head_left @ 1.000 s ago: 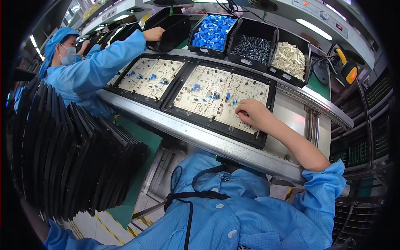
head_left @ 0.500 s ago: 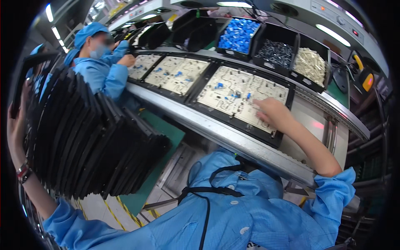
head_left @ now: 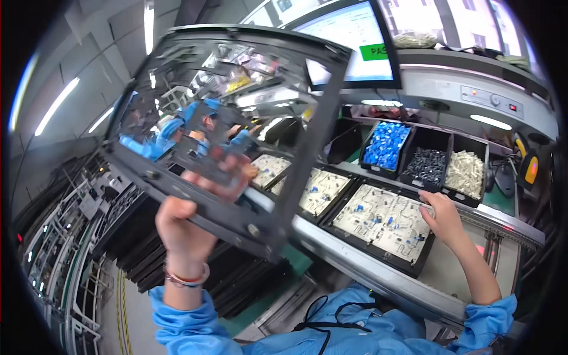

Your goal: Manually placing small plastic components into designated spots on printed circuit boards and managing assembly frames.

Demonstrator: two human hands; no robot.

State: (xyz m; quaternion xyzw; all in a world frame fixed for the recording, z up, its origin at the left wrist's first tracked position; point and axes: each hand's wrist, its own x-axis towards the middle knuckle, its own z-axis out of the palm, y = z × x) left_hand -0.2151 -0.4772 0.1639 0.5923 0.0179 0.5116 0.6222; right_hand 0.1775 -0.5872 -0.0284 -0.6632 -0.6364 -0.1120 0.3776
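Observation:
My left hand (head_left: pixel 186 231) grips the lower bar of a black rectangular frame (head_left: pixel 315 142), held up and tilted in front of me. Its thumb is on the near side, and blurred fingers show through the frame's middle. My right hand (head_left: pixel 445 218) is at the right end of a cream circuit board (head_left: pixel 378 228) in a black holder on the conveyor. Its index finger and thumb are apart, close to the holder's far right corner, and nothing shows between them. Blue and dark components stand on the board. Below the raised frame is a stack of black frames (head_left: pixel 251 290).
Beyond the conveyor rail (head_left: pixel 378 278) stand bins of blue parts (head_left: pixel 386 145), dark parts (head_left: pixel 425 165) and off-white parts (head_left: pixel 465 173). A yellow-black scanner (head_left: pixel 528 165) is at the right. A monitor (head_left: pixel 349 41) hangs behind. A blue-clad co-worker (head_left: pixel 171 133) appears through the raised frame.
My left hand has lifted a black frame off the stack and brought it up and rightward. My right hand has moved from above the board to its right edge. The view has turned up and left.

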